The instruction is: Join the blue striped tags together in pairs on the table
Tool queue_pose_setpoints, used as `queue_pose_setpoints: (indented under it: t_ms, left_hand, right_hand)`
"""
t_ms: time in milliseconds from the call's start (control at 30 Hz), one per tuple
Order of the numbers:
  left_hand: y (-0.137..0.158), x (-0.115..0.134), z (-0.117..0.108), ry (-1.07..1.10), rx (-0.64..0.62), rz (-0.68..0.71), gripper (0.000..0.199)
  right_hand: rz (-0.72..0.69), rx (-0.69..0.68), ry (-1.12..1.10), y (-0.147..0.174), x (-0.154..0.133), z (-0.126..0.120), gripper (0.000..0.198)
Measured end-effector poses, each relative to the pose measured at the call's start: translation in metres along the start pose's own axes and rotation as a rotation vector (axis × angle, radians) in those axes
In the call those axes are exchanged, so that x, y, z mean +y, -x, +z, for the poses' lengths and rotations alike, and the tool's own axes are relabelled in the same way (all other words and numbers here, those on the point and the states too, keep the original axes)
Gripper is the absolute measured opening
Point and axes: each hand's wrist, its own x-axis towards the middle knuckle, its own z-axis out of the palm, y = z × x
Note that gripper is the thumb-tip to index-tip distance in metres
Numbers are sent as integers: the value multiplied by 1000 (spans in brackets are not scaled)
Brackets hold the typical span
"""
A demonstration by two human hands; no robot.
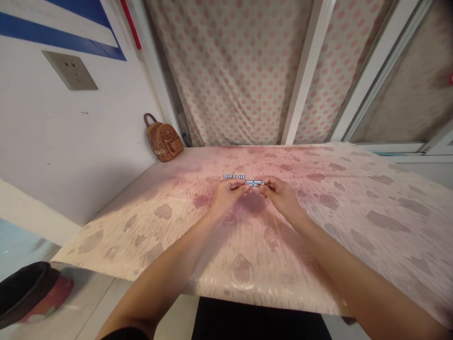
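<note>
My left hand (230, 190) and my right hand (278, 190) meet over the middle of the table, fingers pinched. Between them they grip a short row of small white pieces with blue edges (254, 182), one hand at each end. These pieces are too small to name. Just beyond my left hand, a line of several similar small white-and-blue pieces (234, 176) lies on the patterned tablecloth (244, 269). My fingers cover parts of the held row.
A small brown backpack-shaped bag (164, 140) leans at the table's far left corner by the wall. Behind the table hangs a dotted curtain (240, 71). A dark-rimmed red bin (38, 293) stands on the floor at lower left. A wall socket (70, 71) is at upper left.
</note>
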Motion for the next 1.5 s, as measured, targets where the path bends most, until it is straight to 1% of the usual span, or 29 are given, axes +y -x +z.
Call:
queue_pose_setpoints:
  t_ms: [300,733,933,1133,1367,1500]
  left_hand:
    - [-1,0,-2,-10,-30,-51,27]
    - [-1,-3,-4,0,-16,-41,30]
    - [-1,-3,-3,7,-21,-52,29]
    - [-2,-2,-5,-2,2,-50,32]
    - [-4,-2,-4,2,34,-19,30]
    - [-3,-3,-3,-11,53,-8,28]
  right_hand:
    - [3,-26,-10,-1,0,-1,22]
    - [5,-58,-33,0,-4,0,21]
    - [-3,-44,-34,0,-3,1,21]
    - [-19,-27,-13,0,-2,1,21]
    - [34,-55,-54,2,-8,1,19]
    - [24,-43,-58,2,-7,3,19]
